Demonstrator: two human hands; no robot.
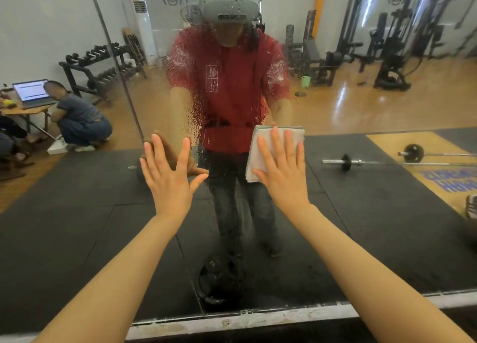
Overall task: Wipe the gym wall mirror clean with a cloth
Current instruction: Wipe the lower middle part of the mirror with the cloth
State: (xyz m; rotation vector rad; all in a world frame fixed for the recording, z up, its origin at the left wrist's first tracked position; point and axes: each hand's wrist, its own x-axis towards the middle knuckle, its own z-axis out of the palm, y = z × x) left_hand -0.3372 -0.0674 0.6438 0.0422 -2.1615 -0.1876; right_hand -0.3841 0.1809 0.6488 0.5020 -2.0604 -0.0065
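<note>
The wall mirror fills the view, and its middle part is wet with droplets and streaks. A folded pale grey cloth lies flat against the glass at centre right. My right hand presses it to the mirror with straight, spread fingers. My left hand rests flat on the bare glass to the left of the cloth, fingers spread, holding nothing. A vertical seam between mirror panels runs just left of my left hand.
The mirror's metal bottom strip runs along the floor. Reflected in the glass are a dumbbell rack, weight machines, a barbell on black mats, and a crouching person beside a laptop table at left.
</note>
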